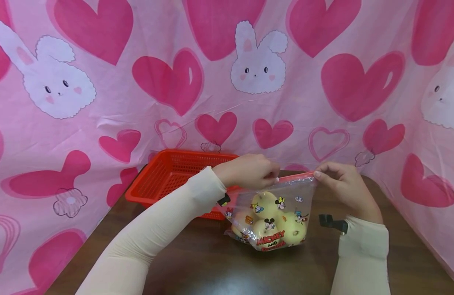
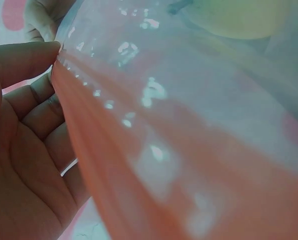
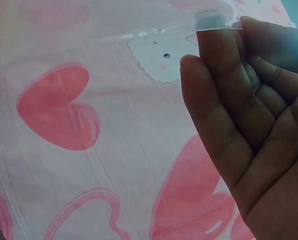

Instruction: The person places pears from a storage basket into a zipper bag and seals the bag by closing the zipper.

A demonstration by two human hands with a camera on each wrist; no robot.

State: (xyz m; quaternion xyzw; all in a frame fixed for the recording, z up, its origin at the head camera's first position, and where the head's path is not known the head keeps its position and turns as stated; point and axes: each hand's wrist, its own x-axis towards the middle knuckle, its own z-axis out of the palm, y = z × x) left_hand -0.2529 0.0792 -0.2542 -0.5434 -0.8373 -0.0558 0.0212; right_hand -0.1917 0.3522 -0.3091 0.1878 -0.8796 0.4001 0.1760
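Note:
A clear zip bag [image 1: 273,217] with a red zip strip [image 1: 296,176] and cartoon prints holds several round, pale yellow fruits [image 1: 294,229] that look like pears; one stem shows through the plastic in the left wrist view. My left hand [image 1: 250,170] pinches the zip edge between thumb and finger, seen close in the left wrist view beside the reddish strip [image 2: 104,165]. At the bag's right top corner, my right hand [image 1: 346,188] pinches the plastic. In the right wrist view, the clear corner [image 3: 216,21] sits at the thumb [image 3: 273,40] and fingers.
Behind my left forearm stands a red plastic basket [image 1: 149,180] with perforated walls, partly hidden by the sleeve and bag. The brown table [image 1: 197,262] lies under everything. A pink cloth [image 1: 219,98] with hearts and rabbits hangs around its back and sides.

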